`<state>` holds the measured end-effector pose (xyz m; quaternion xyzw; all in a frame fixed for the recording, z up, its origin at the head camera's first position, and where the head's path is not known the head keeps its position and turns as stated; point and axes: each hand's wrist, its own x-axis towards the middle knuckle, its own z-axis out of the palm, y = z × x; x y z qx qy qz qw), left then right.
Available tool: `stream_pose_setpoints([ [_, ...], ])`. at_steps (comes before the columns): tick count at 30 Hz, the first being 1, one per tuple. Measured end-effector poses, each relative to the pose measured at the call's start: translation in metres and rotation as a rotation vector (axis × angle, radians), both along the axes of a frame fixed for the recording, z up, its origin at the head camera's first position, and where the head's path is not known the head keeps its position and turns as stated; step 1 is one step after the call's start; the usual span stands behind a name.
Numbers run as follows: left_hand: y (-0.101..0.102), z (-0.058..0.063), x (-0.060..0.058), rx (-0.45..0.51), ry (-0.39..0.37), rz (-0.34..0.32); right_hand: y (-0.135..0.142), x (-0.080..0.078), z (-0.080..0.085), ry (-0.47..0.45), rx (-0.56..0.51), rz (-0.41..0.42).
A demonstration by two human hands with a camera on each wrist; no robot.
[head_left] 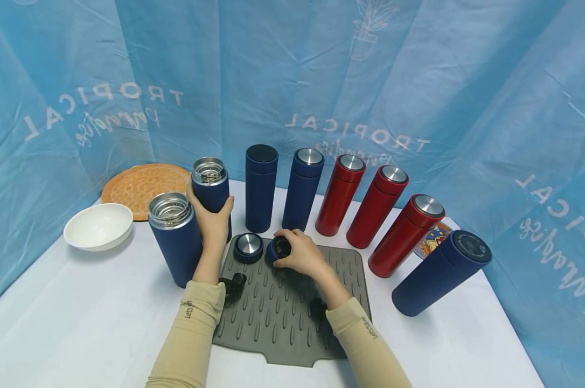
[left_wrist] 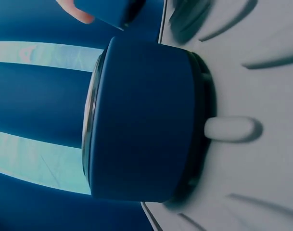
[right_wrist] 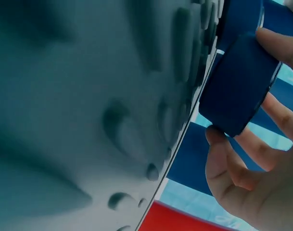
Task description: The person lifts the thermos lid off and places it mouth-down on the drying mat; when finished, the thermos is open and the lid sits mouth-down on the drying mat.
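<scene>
My left hand [head_left: 214, 223] grips an open blue thermos bottle [head_left: 214, 195] with a bare steel mouth, standing at the back left. Another open blue thermos [head_left: 176, 242] stands just left of that wrist. With fingertips and thumb, my right hand [head_left: 302, 256] holds a dark blue bottle lid [right_wrist: 240, 84] by its rim, tilted, at the far edge of the grey mat. Beside it a second blue lid [head_left: 248, 247] with a silver top lies on the mat; in the left wrist view this lid [left_wrist: 144, 120] fills the middle. The left hand is outside that view.
The grey ridged mat [head_left: 283, 318] lies under both wrists. Closed blue bottles [head_left: 261, 188] and red bottles [head_left: 340, 196] form an arc behind and right of it, ending with a blue bottle [head_left: 438, 275]. At left are a white bowl [head_left: 98, 226] and a round brown board [head_left: 144, 186].
</scene>
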<state>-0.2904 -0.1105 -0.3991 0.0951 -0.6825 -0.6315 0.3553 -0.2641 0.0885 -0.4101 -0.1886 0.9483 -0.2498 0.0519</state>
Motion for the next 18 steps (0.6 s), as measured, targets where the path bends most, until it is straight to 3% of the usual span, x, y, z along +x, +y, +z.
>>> stream_pose_setpoints([
  [18, -0.0007, -0.0013, -0.0007, 0.003, -0.007, -0.006, -0.0087, -0.0038, -0.005, -0.009, 0.141, 0.037],
])
